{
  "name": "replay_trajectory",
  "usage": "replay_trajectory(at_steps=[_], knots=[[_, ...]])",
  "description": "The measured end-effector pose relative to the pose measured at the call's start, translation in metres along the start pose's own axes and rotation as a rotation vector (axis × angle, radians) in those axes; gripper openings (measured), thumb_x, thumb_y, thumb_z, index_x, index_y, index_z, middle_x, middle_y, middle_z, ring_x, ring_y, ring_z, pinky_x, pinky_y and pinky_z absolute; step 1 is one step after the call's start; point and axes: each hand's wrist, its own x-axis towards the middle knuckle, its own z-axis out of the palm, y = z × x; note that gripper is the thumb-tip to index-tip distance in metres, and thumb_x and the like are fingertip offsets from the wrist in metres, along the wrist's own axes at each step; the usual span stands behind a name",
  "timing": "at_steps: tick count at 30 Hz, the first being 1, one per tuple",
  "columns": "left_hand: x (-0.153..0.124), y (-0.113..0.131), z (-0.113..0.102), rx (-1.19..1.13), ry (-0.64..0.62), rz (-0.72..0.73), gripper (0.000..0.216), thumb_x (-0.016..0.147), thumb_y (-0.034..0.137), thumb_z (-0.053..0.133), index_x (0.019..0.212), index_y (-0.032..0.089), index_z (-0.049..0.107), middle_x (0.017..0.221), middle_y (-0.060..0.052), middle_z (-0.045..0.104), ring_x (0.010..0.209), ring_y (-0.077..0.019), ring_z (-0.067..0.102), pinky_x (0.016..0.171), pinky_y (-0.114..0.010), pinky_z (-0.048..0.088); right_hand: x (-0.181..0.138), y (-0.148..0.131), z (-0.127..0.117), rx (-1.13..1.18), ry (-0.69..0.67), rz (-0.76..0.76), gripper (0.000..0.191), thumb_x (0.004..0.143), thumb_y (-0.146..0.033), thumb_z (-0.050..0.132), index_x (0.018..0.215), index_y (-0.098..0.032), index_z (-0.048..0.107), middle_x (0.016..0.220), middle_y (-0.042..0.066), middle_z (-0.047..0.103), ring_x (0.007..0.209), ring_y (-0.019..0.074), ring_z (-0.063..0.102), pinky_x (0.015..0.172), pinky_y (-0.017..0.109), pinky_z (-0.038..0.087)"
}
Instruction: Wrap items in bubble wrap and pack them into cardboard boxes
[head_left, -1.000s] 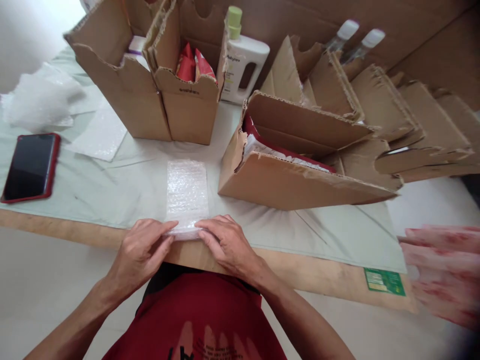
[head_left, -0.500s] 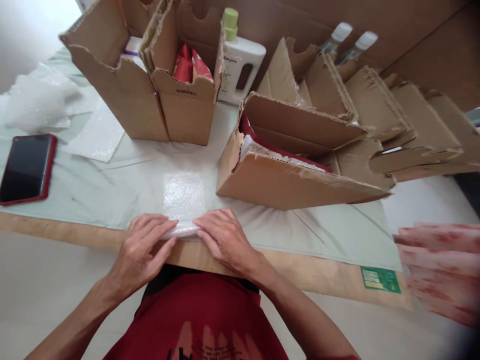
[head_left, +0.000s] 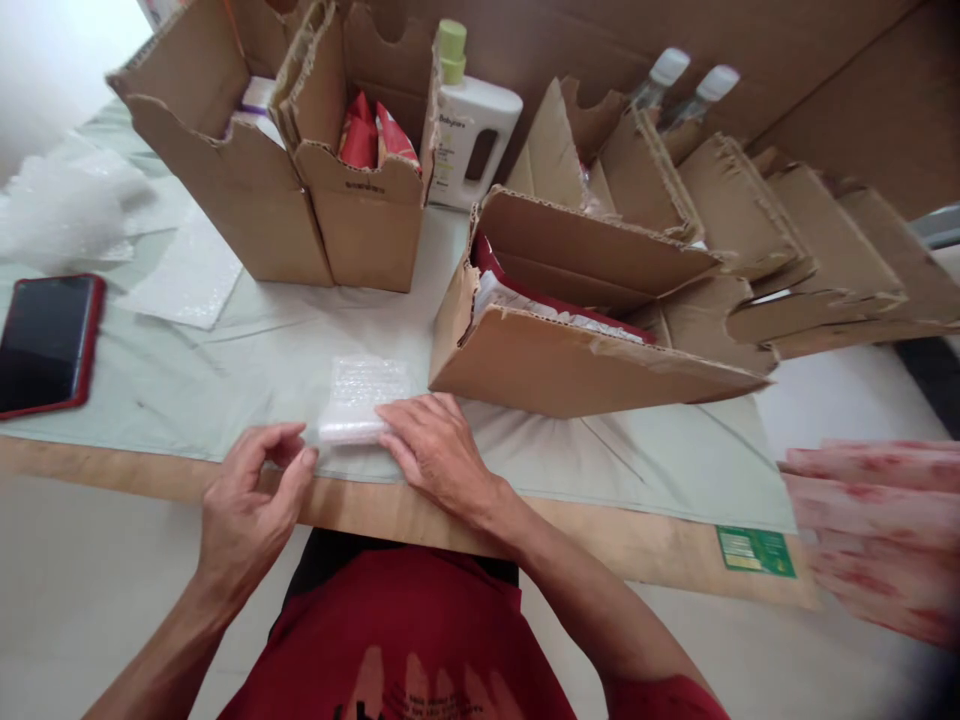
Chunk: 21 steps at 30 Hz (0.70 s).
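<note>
A piece of bubble wrap [head_left: 356, 400], rolled or folded at its near edge, lies on the pale green cloth [head_left: 247, 370] near the table's front edge. My right hand [head_left: 442, 450] holds its right end, thumb at the near side and fingers on top. Just left of the wrap, my left hand [head_left: 259, 480] is raised slightly and touches nothing; its thumb and fingers are apart with a gap between them. Whether something is inside the wrap cannot be seen.
A red-cased phone [head_left: 51, 345] and loose bubble wrap sheets [head_left: 184, 265] lie at left. Cardboard holders [head_left: 592, 365] stand at the back and right, one with red packets [head_left: 360, 135]. Behind are a white bottle [head_left: 476, 135] and clear bottles [head_left: 664, 75]. Floral fabric [head_left: 877, 540] hangs at right.
My left hand has let go of the bubble wrap and moved left and down. The wrap's near edge has rolled a little away from me, with my right hand still on it.
</note>
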Motion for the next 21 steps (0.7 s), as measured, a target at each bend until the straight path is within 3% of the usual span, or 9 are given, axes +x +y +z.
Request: replay_trajectory(at_steps=[4, 7, 10, 11, 13, 15, 16, 18, 21], knots=[[-0.026, 0.013, 0.005, -0.645, -0.158, -0.502, 0.042, 0.080, 0.046, 0.082, 0.113, 0.022, 0.072, 0.112, -0.009, 0.077, 0.103, -0.0271, 0.074, 0.090, -0.043, 0.062, -0.007, -0.011, -0.002, 0.269, 0.066, 0.152, 0.023, 0.103, -0.026, 0.059, 0.122, -0.021, 0.070, 0.114, 0.007, 0.079, 0.106, 0.0219, 0.069, 0.100, 0.039, 0.044], [-0.023, 0.022, 0.019, -0.915, -0.257, -0.646, 0.045, 0.072, 0.042, 0.087, 0.109, 0.020, 0.074, 0.118, -0.012, 0.077, 0.117, -0.0331, 0.071, 0.099, -0.048, 0.061, -0.022, -0.025, -0.005, 0.499, 0.060, 0.219, 0.020, 0.101, -0.027, 0.061, 0.117, -0.023, 0.072, 0.111, 0.003, 0.079, 0.102, 0.0189, 0.070, 0.098, 0.035, 0.047], [-0.017, 0.026, 0.028, -0.959, -0.295, -0.715, 0.044, 0.070, 0.042, 0.087, 0.107, 0.021, 0.075, 0.109, -0.010, 0.078, 0.113, -0.0343, 0.071, 0.093, -0.047, 0.063, -0.040, -0.030, -0.010, 0.557, 0.100, 0.248, 0.017, 0.099, -0.027, 0.065, 0.113, -0.025, 0.073, 0.114, 0.002, 0.077, 0.108, 0.0194, 0.068, 0.104, 0.037, 0.045], [-0.017, 0.026, 0.030, -0.950, -0.302, -0.723, 0.044, 0.068, 0.042, 0.089, 0.105, 0.022, 0.075, 0.104, -0.008, 0.078, 0.109, -0.0341, 0.072, 0.090, -0.047, 0.064, -0.046, -0.029, -0.011, 0.543, 0.138, 0.270, 0.020, 0.096, -0.030, 0.069, 0.116, -0.025, 0.073, 0.123, 0.005, 0.074, 0.116, 0.0219, 0.065, 0.109, 0.040, 0.043], [-0.021, 0.024, 0.031, -0.911, -0.313, -0.698, 0.045, 0.064, 0.044, 0.092, 0.100, 0.025, 0.074, 0.095, -0.005, 0.077, 0.100, -0.0326, 0.074, 0.083, -0.044, 0.065, -0.058, -0.022, -0.015, 0.589, 0.174, 0.327, 0.049, 0.088, -0.039, 0.078, 0.133, -0.024, 0.066, 0.144, 0.010, 0.062, 0.133, 0.0271, 0.056, 0.116, 0.045, 0.040], [-0.029, 0.023, 0.033, -0.856, -0.338, -0.640, 0.047, 0.063, 0.048, 0.093, 0.099, 0.027, 0.072, 0.095, -0.004, 0.077, 0.094, -0.0303, 0.075, 0.081, -0.042, 0.065, -0.068, -0.016, -0.017, 0.780, 0.119, 0.379, 0.083, 0.079, -0.048, 0.086, 0.150, -0.024, 0.051, 0.154, 0.013, 0.054, 0.134, 0.0279, 0.056, 0.113, 0.043, 0.045], [-0.033, 0.023, 0.034, -0.813, -0.353, -0.605, 0.047, 0.065, 0.050, 0.092, 0.101, 0.028, 0.071, 0.098, -0.004, 0.076, 0.092, -0.0291, 0.075, 0.080, -0.041, 0.065, -0.072, -0.013, -0.019, 0.874, 0.073, 0.396, 0.088, 0.076, -0.050, 0.087, 0.152, -0.024, 0.049, 0.149, 0.012, 0.059, 0.127, 0.0261, 0.061, 0.107, 0.039, 0.049], [-0.036, 0.026, 0.036, -0.702, -0.385, -0.513, 0.044, 0.069, 0.054, 0.089, 0.099, 0.028, 0.070, 0.104, -0.005, 0.076, 0.092, -0.0279, 0.074, 0.080, -0.039, 0.064, -0.079, -0.010, -0.024, 0.961, 0.027, 0.446, 0.067, 0.078, -0.046, 0.086, 0.136, -0.022, 0.062, 0.122, 0.007, 0.073, 0.103, 0.0201, 0.068, 0.090, 0.031, 0.054], [-0.021, 0.034, 0.034, -0.610, -0.427, -0.198, 0.043, 0.072, 0.063, 0.085, 0.099, 0.033, 0.070, 0.107, -0.007, 0.075, 0.103, -0.0335, 0.074, 0.086, -0.046, 0.065, -0.091, -0.006, -0.048, 0.890, 0.079, 0.477, 0.026, 0.083, -0.041, 0.080, 0.098, -0.020, 0.075, 0.087, 0.001, 0.074, 0.079, 0.0156, 0.064, 0.075, 0.027, 0.050]])
